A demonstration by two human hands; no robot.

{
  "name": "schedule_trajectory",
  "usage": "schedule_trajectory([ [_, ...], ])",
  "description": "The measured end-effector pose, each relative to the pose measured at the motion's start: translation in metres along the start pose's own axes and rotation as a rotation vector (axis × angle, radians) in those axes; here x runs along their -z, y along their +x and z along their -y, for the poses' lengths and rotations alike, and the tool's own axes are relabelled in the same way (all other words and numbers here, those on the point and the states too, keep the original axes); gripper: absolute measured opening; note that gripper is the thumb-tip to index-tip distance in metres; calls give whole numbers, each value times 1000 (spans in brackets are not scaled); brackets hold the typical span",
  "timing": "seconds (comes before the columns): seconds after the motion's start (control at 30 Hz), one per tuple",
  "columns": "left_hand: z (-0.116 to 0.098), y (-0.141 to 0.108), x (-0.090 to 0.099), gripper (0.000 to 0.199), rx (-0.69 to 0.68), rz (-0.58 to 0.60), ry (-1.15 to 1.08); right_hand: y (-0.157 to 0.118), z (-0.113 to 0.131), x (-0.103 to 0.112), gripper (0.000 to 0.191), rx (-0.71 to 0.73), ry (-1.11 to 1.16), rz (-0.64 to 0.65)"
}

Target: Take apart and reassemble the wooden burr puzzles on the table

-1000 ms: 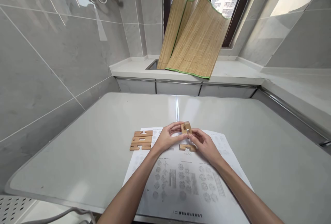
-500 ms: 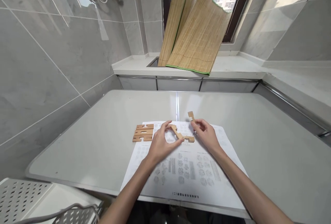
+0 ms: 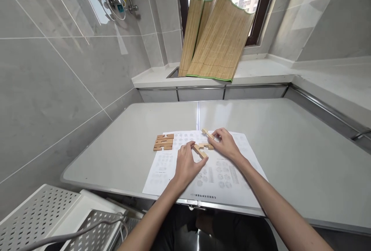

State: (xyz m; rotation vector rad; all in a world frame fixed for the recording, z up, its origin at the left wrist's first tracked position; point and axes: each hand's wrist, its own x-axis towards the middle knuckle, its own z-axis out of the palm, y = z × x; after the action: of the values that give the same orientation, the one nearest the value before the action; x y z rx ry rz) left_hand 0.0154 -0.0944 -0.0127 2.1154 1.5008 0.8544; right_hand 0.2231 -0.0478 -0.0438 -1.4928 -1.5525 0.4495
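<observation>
A pale notched wooden puzzle piece [image 3: 199, 151] is pinched between the thumb and fingers of my left hand [image 3: 186, 166], low over the printed sheet. Another pale wooden puzzle piece [image 3: 206, 133] is gripped at its near end by my right hand [image 3: 226, 144], its free end pointing up and left. Between the hands, a third notched piece [image 3: 207, 146] shows just behind the left-hand one; whether the two touch is unclear. Left of my hands, three browner notched pieces [image 3: 164, 142] lie side by side, partly on the sheet [image 3: 171, 169].
The sheet carries small printed diagrams and lies on a white table [image 3: 116, 154] with a centre seam. A folded bamboo mat [image 3: 220, 42] leans on the ledge [image 3: 261, 69] by the window. At lower left stands a white perforated rack [image 3: 37, 216] with a grey cable [image 3: 72, 235].
My right hand has come down and left, its piece now closer to the other two. The left-hand piece is lower and flatter over the sheet. The view has shifted slightly.
</observation>
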Motion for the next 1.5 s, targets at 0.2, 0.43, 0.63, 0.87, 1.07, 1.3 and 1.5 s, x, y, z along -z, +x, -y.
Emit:
schedule_trajectory([
  [0.2, 4, 23, -12, 55, -49, -37, 21, 0, 1, 0, 17, 52, -67, 50],
  [0.43, 13, 40, -12, 52, -110, 28, -34, 1, 2, 2, 24, 65, -123, 68],
  [0.63, 9, 36, -14, 52, -144, 7, 15, 1, 2, 3, 23, 61, -148, 81],
  [0.87, 6, 32, -13, 63, -257, 114, 3, -5, 10, 5, 13, 92, -118, 124],
  [1.07, 9, 32, -15, 66, -291, 146, -20, -6, 16, 10, 30, 90, -17, 211],
  [1.3, 9, 32, -14, 54, -256, 158, -49, -4, 20, 17, 43, 60, 117, 286],
  [1.5, 10, 31, -13, 53, -207, 160, -127, -4, 18, 16, 48, -10, 142, 254],
])
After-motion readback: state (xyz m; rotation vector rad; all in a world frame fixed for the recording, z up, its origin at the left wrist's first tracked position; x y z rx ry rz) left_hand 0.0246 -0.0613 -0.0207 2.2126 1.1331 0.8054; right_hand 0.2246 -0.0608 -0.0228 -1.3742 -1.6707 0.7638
